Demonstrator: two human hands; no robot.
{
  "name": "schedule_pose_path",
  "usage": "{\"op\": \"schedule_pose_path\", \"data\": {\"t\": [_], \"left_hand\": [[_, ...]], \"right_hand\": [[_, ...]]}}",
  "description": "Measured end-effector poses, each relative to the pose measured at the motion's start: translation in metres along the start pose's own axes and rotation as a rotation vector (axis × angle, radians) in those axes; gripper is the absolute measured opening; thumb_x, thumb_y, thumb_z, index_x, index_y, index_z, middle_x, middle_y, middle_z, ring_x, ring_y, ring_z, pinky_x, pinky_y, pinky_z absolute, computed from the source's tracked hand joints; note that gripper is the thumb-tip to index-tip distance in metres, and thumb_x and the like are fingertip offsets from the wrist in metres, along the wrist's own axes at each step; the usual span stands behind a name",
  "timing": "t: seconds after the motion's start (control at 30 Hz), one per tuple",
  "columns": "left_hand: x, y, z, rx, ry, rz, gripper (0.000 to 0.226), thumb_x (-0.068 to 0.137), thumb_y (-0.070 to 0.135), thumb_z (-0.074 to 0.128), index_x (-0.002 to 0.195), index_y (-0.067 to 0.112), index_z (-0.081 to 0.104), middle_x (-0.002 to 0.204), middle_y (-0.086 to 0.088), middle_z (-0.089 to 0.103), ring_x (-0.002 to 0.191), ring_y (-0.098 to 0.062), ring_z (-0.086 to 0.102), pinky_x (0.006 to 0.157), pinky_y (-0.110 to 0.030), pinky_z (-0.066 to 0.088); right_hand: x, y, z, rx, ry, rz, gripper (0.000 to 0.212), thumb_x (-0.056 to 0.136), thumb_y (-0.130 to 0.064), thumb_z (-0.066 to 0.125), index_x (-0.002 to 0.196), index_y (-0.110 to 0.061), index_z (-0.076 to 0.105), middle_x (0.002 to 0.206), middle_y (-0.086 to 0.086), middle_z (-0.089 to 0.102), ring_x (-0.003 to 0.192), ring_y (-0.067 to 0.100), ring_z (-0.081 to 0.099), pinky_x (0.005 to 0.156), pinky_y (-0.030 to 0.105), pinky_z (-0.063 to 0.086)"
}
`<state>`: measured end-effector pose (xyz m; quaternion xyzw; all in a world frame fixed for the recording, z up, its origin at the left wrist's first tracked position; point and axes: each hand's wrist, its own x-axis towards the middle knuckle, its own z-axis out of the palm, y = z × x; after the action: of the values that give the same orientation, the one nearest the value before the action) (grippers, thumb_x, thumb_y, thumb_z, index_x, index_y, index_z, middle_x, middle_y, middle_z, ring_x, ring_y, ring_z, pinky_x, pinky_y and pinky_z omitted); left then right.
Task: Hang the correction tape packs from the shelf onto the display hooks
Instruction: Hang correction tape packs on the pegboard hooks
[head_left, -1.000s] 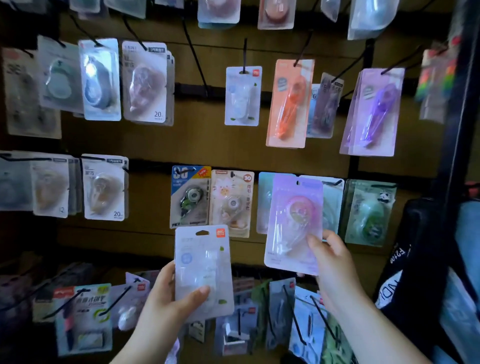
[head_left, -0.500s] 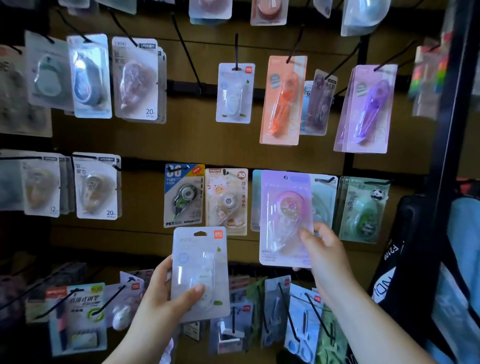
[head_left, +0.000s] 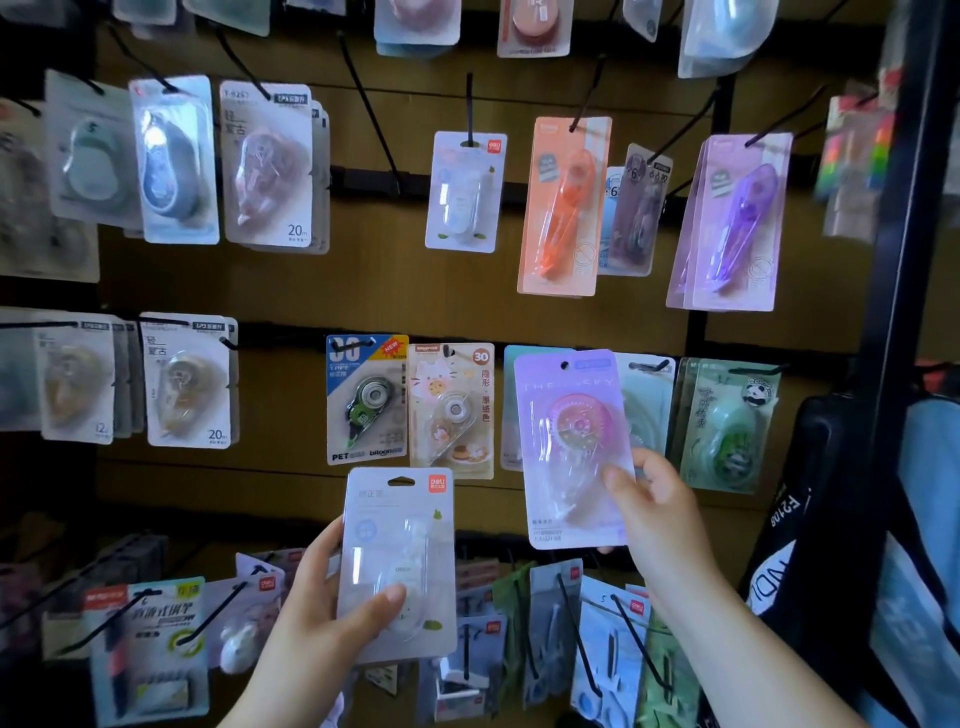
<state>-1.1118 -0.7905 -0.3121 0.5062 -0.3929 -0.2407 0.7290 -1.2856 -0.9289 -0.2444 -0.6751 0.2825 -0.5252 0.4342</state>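
At nine to ten o'clock of the view, hooks on the brown display wall (head_left: 322, 291) carry rows of packs, among them a blue pack (head_left: 174, 161) and a brown pack (head_left: 267, 166) marked 20 m, with a tan pack (head_left: 187, 382) in the row beneath. Lower down, at seven o'clock, a green-lettered pack (head_left: 156, 613) hangs on a long black hook (head_left: 106, 622). Just right of that the left hand (head_left: 317, 623), its forearm at six o'clock, grips a white pack (head_left: 397, 561) of correction tape. The thumb is curled across the lower front of the clear bubble and the fingers are behind the left edge, so the pack stands upright in front of the wall, in the hand rather than on a hook. Straight above it hang a pack marked 30 (head_left: 366, 400) and a cat pack (head_left: 452, 410), side by side, and higher, at twelve o'clock, a second white pack (head_left: 465, 192) sits on its own hook. At two o'clock of the held white pack, the right hand (head_left: 654, 499) pinches a lilac pack (head_left: 566, 447) with a pink tape wheel near its lower right corner — thumb on the front, fingers tucked behind. This pack tilts slightly, its top leaning toward eleven o'clock, and it overlaps a pale green pack (head_left: 647, 410) hanging behind it — whether its hole is on a hook I cannot tell. At one to two o'clock hang an orange pack (head_left: 563, 208) and a purple pack (head_left: 732, 223). A panda pack (head_left: 727, 426) hangs just right of the right hand, and a black post (head_left: 906, 234) runs down the edge at three o'clock.
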Motion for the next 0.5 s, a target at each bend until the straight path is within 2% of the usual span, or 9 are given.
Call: {"op": "schedule_pose_path", "data": {"t": [0.07, 0.1, 0.2, 0.27, 0.3, 0.37, 0.43, 0.5], "left_hand": [[-0.001, 0.0, 0.0, 0.026, -0.016, 0.014, 0.117, 0.019, 0.055, 0.084, 0.122, 0.032, 0.034, 0.114, -0.002, 0.056, 0.098, -0.022, 0.059, 0.066, -0.034, 0.056], [0.0, -0.001, -0.001, 0.038, -0.017, 0.018, 0.127, 0.008, 0.057, 0.084, 0.123, 0.033, 0.034, 0.113, 0.0, 0.056, 0.098, -0.022, 0.06, 0.067, -0.035, 0.055], [0.001, -0.002, -0.001, 0.027, -0.024, 0.013, 0.135, 0.003, 0.053, 0.084, 0.126, 0.031, 0.034, 0.111, 0.002, 0.057, 0.098, -0.023, 0.06, 0.068, -0.037, 0.055], [0.0, -0.002, 0.0, -0.01, -0.019, 0.017, 0.122, 0.022, 0.047, 0.089, 0.129, 0.028, 0.034, 0.109, 0.001, 0.057, 0.096, -0.023, 0.06, 0.066, -0.036, 0.055], [0.001, -0.002, 0.001, -0.031, -0.01, 0.014, 0.11, 0.038, 0.037, 0.09, 0.132, 0.025, 0.033, 0.106, 0.001, 0.057, 0.093, -0.021, 0.06, 0.061, -0.033, 0.057], [0.003, -0.004, 0.002, -0.062, 0.02, 0.002, 0.081, 0.067, 0.01, 0.077, 0.133, 0.024, 0.033, 0.103, 0.002, 0.057, 0.088, -0.019, 0.061, 0.054, -0.027, 0.058], [0.004, -0.005, 0.003, -0.077, 0.027, -0.024, 0.068, 0.075, -0.003, 0.064, 0.128, 0.027, 0.034, 0.103, 0.002, 0.056, 0.089, -0.02, 0.061, 0.059, -0.031, 0.058], [0.004, -0.006, 0.004, -0.082, 0.023, -0.027, 0.067, 0.075, -0.003, 0.062, 0.126, 0.029, 0.034, 0.105, 0.002, 0.057, 0.091, -0.021, 0.062, 0.063, -0.034, 0.058]], "right_hand": [[0.004, 0.001, 0.0, -0.004, 0.015, -0.001, 0.013, 0.094, -0.014, 0.044, 0.104, -0.012, 0.052, 0.079, 0.013, 0.052, 0.053, 0.022, 0.043, 0.037, 0.018, 0.04], [0.006, 0.001, 0.0, -0.003, 0.025, -0.002, 0.013, 0.094, -0.014, 0.045, 0.103, -0.012, 0.053, 0.079, 0.012, 0.053, 0.055, 0.022, 0.045, 0.04, 0.021, 0.041], [0.011, 0.002, 0.0, -0.011, 0.052, -0.003, 0.014, 0.093, -0.014, 0.045, 0.102, -0.01, 0.055, 0.082, 0.014, 0.052, 0.067, 0.024, 0.046, 0.045, 0.025, 0.04], [0.012, 0.005, -0.001, -0.025, 0.053, 0.011, 0.016, 0.093, -0.014, 0.045, 0.106, -0.012, 0.054, 0.079, 0.014, 0.053, 0.059, 0.023, 0.045, 0.04, 0.022, 0.038], [0.012, 0.006, 0.0, -0.022, 0.051, 0.023, 0.016, 0.093, -0.013, 0.045, 0.106, -0.011, 0.054, 0.076, 0.012, 0.054, 0.054, 0.021, 0.045, 0.037, 0.021, 0.038], [0.014, 0.007, 0.002, -0.021, 0.042, 0.046, 0.017, 0.094, -0.013, 0.044, 0.107, -0.009, 0.054, 0.075, 0.007, 0.054, 0.052, 0.018, 0.044, 0.035, 0.017, 0.038], [0.021, 0.01, 0.007, -0.05, 0.043, 0.058, 0.022, 0.094, -0.015, 0.043, 0.112, -0.008, 0.053, 0.081, 0.004, 0.054, 0.057, 0.016, 0.046, 0.035, 0.016, 0.039], [0.032, 0.012, 0.014, -0.097, 0.059, 0.055, 0.025, 0.095, -0.016, 0.042, 0.116, -0.007, 0.051, 0.09, 0.005, 0.053, 0.059, 0.015, 0.047, 0.035, 0.015, 0.04]]}}
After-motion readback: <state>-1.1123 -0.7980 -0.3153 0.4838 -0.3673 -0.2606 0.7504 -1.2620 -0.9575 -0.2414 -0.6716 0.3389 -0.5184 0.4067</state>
